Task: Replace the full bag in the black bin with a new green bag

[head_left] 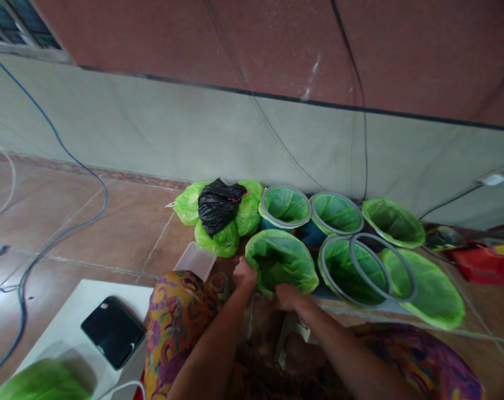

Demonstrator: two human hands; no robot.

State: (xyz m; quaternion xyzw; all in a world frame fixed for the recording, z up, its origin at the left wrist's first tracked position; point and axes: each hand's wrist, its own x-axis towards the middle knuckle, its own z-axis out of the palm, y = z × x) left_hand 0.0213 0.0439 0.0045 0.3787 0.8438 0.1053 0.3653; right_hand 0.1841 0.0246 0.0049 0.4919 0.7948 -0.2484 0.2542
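In front of me stands a bin lined with a green bin liner (306,258), its mouth spread wide. My left hand (244,274) is closed on the liner's left edge. My right hand (289,296) is closed on its near edge, with the fingertips partly hidden by the plastic. The bin under this liner is mostly hidden. Just behind it is a lined bin with a grey ring (286,224). To the right, a loose-looking grey ring (412,278) lies across a ringed bin (323,261) and a green-lined bin (443,300).
Tied green bags (248,214) and a black bag (214,208) lie against the wall. A clear plastic tray (189,261) is left of my hands. A tablet-like device (114,331) rests on a white surface. A blue cable (64,145) crosses the floor; a red item (477,264) lies right.
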